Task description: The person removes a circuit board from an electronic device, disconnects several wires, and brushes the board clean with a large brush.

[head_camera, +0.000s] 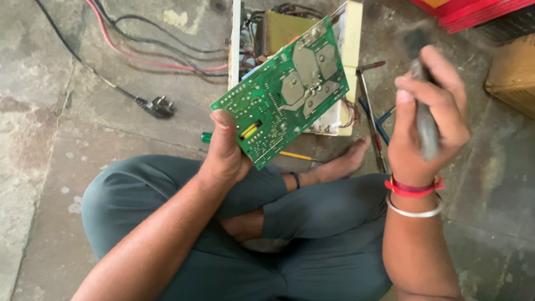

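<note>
My left hand point(225, 150) grips the lower corner of a green circuit board point(284, 89), held tilted with its solder side up, over my crossed legs. Wires run from the board's right edge into an open cream-coloured metal case point(351, 50) on the floor behind it. My right hand point(426, 120) is raised to the right of the board and closed around a grey brush handle point(428, 134); its dark bristle end point(417, 40) is blurred.
A green-handled screwdriver point(207, 137) lies under the board. Other screwdrivers point(370, 106) lie right of the case. A black plug point(159, 106) and red and black cables point(145, 50) cross the concrete floor at left. Red crate point(473, 11) and a cardboard box point(515, 72) at right.
</note>
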